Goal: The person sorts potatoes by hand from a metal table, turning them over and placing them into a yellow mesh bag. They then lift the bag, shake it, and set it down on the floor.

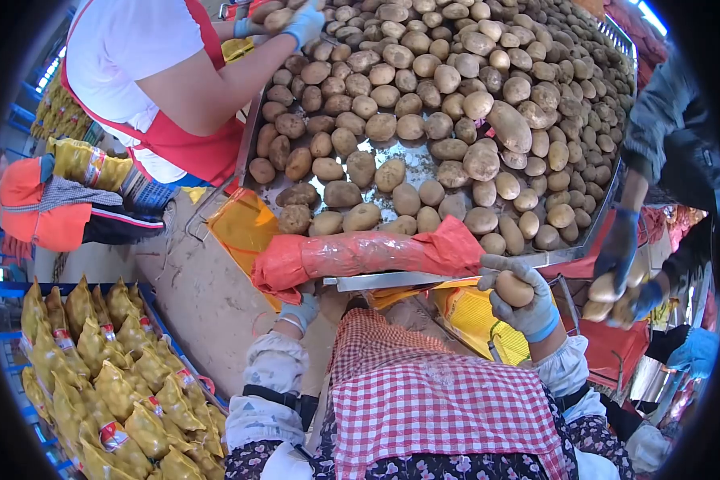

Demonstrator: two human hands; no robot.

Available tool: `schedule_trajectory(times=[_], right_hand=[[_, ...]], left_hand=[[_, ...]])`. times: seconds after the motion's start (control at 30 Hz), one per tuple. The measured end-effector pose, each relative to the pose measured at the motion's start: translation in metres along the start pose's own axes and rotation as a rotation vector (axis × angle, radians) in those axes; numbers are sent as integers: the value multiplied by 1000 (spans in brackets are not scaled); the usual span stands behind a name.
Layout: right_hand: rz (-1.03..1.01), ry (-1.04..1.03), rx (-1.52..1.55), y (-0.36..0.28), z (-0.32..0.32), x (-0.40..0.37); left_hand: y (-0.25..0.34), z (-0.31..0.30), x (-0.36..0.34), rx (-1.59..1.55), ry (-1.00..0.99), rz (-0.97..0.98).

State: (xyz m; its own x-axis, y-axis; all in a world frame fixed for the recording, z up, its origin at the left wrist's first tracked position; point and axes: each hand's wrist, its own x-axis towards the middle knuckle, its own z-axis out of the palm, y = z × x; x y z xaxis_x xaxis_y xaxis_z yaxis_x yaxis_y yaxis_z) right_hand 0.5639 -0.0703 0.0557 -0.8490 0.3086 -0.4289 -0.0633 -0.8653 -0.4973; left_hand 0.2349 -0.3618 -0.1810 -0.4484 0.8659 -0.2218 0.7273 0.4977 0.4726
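Head view: my right hand [524, 302], in a grey glove with a blue cuff, sits just off the near edge of the metal surface [392, 280]. Its fingers [506, 268] are curled round one potato [514, 289], held just below the rim. My left hand [300, 310] is tucked under the same near edge, beneath the red plastic roll [360, 254] lying along the rim; I cannot tell whether its fingers are spread or closed. On the surface the potato pile [448, 80] thickens toward the far side, with bare metal showing near the front. A yellow mesh bag [466, 318] hangs below the near edge, beside my right hand. At the surface's left edge a co-worker's gloved hand [304, 24] grips potatoes. Off its right edge another person's blue-gloved hand [618, 250] reaches in. Between my hands, below the rim, only my checked apron [424, 384] fills the gap.
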Motion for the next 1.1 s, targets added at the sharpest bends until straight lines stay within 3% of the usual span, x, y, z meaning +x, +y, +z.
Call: schedule_trajectory(times=[0.13, 0.2, 0.3, 0.47, 0.5, 0.57, 0.6, 0.63, 0.67, 0.7, 0.77, 0.8, 0.87, 0.9, 0.93, 1.0, 1.03, 1.1], right_hand=[[1, 7, -38, -2, -4, -1], [-9, -30, -42, -2, 1, 2], [35, 73, 12, -4, 19, 5], [25, -33, -53, -7, 27, 21], [-313, 9, -617, -4, 34, 26], [-390, 111, -491, -1, 26, 41], [-432, 160, -430, 0, 22, 49], [-102, 185, 138, -11, 12, 55], [-66, 18, 253, -18, 7, 58], [-22, -161, 361, -21, 9, 59], [-60, -129, 342, -25, 19, 61], [-60, -120, 326, -25, 26, 66], [-234, 313, 81, -26, 59, 64], [-261, 184, 184, -25, 60, 64], [-287, 52, 283, -24, 61, 63], [-359, 86, 257, -22, 63, 59], [-438, 135, 112, -19, 56, 59], [-519, 218, 0, -20, 47, 47]], left_hand=[[-47, 69, 9, 17, 87, -91], [-29, 56, 6, 39, 68, -95], [-4, 37, 0, 44, 33, -104], [31, -11, -11, 2, -76, -56], [35, -27, -15, -42, -110, -22], [26, -54, -26, -251, -199, 128], [5, -50, -42, -266, -198, -76], [11, -82, -37, -327, -291, -168], [2, -117, -38, 58, -510, -238], [5, -156, -45, -97, -543, -199], [12, -210, -40, -511, -657, -468], [22, -233, -30, -495, -670, -435], [47, -276, -2, -782, -692, -378], [52, -289, 12, -800, -701, -232], [60, -292, 29, -790, -713, -209], [88, -291, 61, -1128, -704, 148], [112, -286, 80, -1119, -732, 169], [164, -264, 119, -970, -403, 181]])
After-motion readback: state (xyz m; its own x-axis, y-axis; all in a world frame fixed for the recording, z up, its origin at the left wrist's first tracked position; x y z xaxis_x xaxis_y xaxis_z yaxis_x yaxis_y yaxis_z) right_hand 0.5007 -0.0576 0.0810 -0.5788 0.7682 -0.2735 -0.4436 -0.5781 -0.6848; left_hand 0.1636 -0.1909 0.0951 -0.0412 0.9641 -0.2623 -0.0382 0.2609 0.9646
